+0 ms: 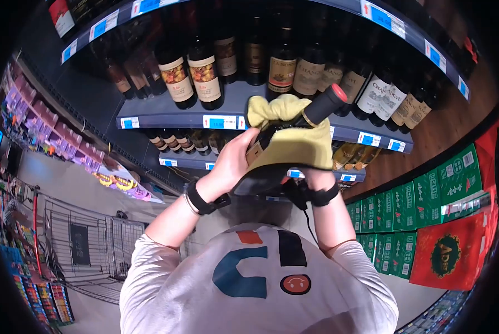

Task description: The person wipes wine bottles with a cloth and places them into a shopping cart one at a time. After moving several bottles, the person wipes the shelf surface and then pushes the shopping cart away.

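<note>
A dark wine bottle (320, 109) with a red-topped cap is held tilted in front of my chest, its neck pointing up and to the right. My left hand (237, 160) is closed around the bottle's body by its label. A yellow cloth (302, 146) wraps partly around the bottle, bunched up on the far side and draped over the near side. At the cloth's lower right edge is my right hand (319, 179), closed on the cloth, with most of its fingers hidden behind it. Both wrists wear black bands.
Ahead, a shelf (177, 116) carries several wine bottles (207, 80) above blue price tags, with another row beneath. A shopping cart (82, 239) stands at the left. Stacked green boxes (402, 206) and a red box (450, 250) are on the right.
</note>
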`<state>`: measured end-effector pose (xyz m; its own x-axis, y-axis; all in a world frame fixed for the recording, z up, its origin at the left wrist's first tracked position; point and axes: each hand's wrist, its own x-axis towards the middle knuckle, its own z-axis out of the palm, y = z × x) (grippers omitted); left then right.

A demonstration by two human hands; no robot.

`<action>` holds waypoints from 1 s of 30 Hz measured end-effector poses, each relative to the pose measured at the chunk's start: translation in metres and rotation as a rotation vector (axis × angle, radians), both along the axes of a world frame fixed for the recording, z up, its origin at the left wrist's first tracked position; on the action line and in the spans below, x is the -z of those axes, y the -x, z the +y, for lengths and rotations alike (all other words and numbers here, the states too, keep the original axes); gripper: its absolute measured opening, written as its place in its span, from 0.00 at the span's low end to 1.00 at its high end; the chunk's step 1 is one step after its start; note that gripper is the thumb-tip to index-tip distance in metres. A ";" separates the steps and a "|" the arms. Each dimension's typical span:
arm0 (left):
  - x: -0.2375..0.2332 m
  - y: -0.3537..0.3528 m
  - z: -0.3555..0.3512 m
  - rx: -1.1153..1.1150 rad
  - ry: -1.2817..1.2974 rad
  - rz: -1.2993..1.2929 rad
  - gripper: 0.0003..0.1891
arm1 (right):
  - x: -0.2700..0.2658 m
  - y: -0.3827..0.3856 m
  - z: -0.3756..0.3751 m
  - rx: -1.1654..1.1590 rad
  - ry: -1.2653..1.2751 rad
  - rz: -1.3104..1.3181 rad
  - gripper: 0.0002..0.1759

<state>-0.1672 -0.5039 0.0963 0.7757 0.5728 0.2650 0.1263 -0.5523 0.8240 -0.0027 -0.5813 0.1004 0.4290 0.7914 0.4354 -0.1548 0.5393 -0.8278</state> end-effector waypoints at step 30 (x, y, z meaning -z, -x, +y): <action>0.035 0.135 -0.022 -0.285 0.341 -0.440 0.44 | 0.063 0.114 0.041 -0.031 0.137 -0.647 0.18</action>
<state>-0.3018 -0.5261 0.0611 0.4401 0.8498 0.2903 -0.1613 -0.2432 0.9565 -0.1163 -0.5408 0.0378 0.0908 0.8659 0.4919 0.3828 0.4256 -0.8199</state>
